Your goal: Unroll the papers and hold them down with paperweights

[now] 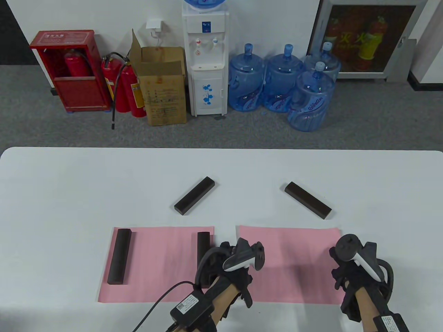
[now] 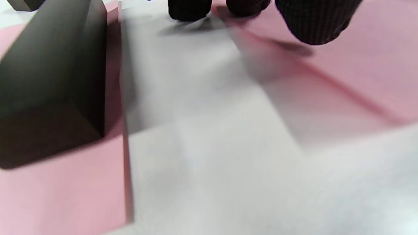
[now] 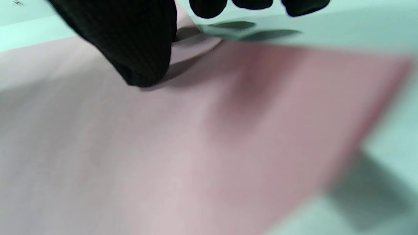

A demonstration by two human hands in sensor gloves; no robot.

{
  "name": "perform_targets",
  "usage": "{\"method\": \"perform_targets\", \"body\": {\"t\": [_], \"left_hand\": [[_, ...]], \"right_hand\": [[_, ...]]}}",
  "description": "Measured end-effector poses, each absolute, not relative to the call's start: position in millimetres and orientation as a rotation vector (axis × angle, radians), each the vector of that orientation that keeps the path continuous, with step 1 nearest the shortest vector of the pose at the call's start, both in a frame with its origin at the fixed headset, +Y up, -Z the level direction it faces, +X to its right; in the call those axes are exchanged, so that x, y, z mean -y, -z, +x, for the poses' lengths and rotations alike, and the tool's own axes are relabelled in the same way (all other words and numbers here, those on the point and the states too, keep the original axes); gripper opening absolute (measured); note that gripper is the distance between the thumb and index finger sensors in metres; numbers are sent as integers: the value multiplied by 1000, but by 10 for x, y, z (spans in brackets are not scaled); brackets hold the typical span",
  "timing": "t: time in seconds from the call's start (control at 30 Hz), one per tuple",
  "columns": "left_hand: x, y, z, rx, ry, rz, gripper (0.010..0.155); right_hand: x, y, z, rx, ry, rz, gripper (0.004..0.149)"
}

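Two pink papers lie flat near the table's front edge. The left paper [image 1: 159,263] carries a dark paperweight [image 1: 119,256] on its left edge and another [image 1: 203,243] on its right edge, partly hidden by my left hand [image 1: 242,259]. My left hand rests on the left edge of the right paper [image 1: 294,263], and its fingertips [image 2: 313,23] touch that paper [image 2: 343,75]. My right hand [image 1: 347,263] rests on the same paper's right edge, the thumb [image 3: 137,49] pressing the paper [image 3: 196,147]. Neither hand holds anything.
Two more dark paperweights lie loose on the white table [image 1: 69,193] behind the papers, one at centre-left [image 1: 195,195] and one at centre-right [image 1: 308,200], both set at an angle. A narrow strip of bare table [image 2: 196,147] separates the two papers.
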State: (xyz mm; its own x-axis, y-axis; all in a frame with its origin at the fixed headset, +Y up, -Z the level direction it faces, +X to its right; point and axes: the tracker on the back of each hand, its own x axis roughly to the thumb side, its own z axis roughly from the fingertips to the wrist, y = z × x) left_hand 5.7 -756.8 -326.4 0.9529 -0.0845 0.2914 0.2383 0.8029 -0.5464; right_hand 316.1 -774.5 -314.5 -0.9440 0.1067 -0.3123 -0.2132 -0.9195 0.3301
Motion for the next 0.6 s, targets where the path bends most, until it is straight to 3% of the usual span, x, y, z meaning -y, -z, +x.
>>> {"method": "perform_targets", "body": {"t": [0.13, 0.23, 0.33, 0.47, 0.6], "left_hand": [[7152, 3498, -2, 260, 46, -616, 67], [6768, 3829, -181, 190, 0, -499, 68], [6570, 4238, -424, 69, 14, -381, 68], [6734, 4668, -699, -61, 60, -360, 72], [7121, 4976, -909, -144, 123, -408, 75]], "right_hand": [[7741, 3133, 3157, -545, -2894, -431, 64], [7740, 3134, 3156, -545, -2896, -423, 64], [7744, 3135, 3178, -546, -2881, -416, 64], [7755, 3130, 3208, -549, -2856, -407, 64], [7754, 3129, 3208, -552, -2850, -402, 64]]}}
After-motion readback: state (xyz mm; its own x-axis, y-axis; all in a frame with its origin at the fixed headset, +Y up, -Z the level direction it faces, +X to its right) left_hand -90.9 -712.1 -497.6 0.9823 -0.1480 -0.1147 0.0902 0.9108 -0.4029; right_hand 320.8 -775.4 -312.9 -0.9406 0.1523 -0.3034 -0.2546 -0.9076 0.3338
